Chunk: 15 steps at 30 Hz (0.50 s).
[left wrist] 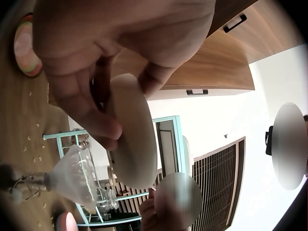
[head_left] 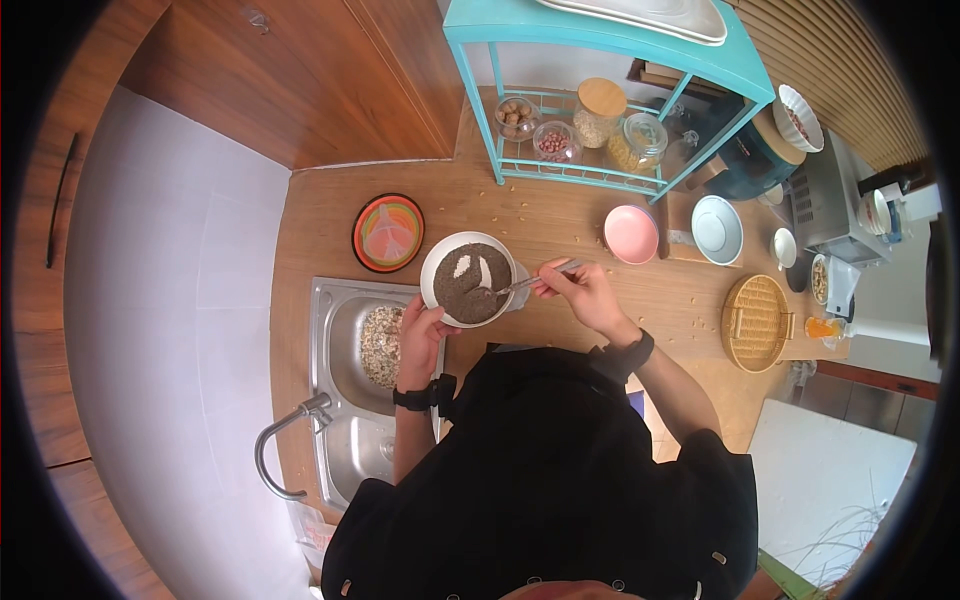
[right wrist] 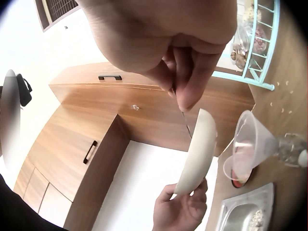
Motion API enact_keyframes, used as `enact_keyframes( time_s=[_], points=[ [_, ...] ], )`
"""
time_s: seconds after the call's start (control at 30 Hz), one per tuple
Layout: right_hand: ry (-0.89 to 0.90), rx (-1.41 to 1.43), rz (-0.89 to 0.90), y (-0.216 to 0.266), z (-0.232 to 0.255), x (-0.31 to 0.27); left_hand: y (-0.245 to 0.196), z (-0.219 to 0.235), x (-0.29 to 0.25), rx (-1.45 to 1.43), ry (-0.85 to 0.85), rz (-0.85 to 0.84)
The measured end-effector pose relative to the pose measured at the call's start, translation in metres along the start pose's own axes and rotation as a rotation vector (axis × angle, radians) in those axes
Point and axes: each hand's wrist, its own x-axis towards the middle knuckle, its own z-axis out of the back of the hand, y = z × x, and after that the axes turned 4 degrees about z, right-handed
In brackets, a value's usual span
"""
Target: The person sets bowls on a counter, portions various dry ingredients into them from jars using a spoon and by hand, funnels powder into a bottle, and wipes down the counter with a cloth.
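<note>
My left hand (head_left: 420,345) grips a white bowl (left wrist: 132,139) by its side, thumb near the rim. Fine dark grey grains (head_left: 465,295) fill much of it, with white patches of the bottom showing through. Between the thumb and fingers of my right hand (head_left: 585,295) is the handle of a thin metal spoon (head_left: 525,284), its lower end down in the grains. In the right wrist view the bowl is seen from the side, tilted. A clear plastic funnel (right wrist: 252,144) stands in the neck of a glass bottle (right wrist: 291,149) on the counter; the bowl mostly hides both in the head view.
Left of the bowl is a colourful round plate (head_left: 358,232), behind the steel sink (head_left: 330,300). Mixed pale bits lie in the sink. A turquoise rack (head_left: 470,35) with jars stands behind. Rightward are a pink bowl (head_left: 631,235), a light blue bowl (head_left: 717,230) and a wicker tray (head_left: 755,325).
</note>
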Motion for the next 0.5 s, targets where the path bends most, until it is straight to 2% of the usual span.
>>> enact_keyframes(
  time_s=[0.07, 0.27, 0.5],
  points=[
    [-0.009, 0.049, -0.098, 0.002, -0.006, -0.001, 0.001, -0.002, 0.001, -0.001, 0.015, -0.001],
    [-0.041, 0.143, -0.158, -0.009, -0.005, 0.002, 0.000, 0.002, -0.002, 0.036, 0.044, -0.009],
    [-0.053, 0.138, -0.123, -0.006, 0.004, 0.007, 0.000, 0.014, -0.006, 0.097, -0.010, -0.005]
  ],
)
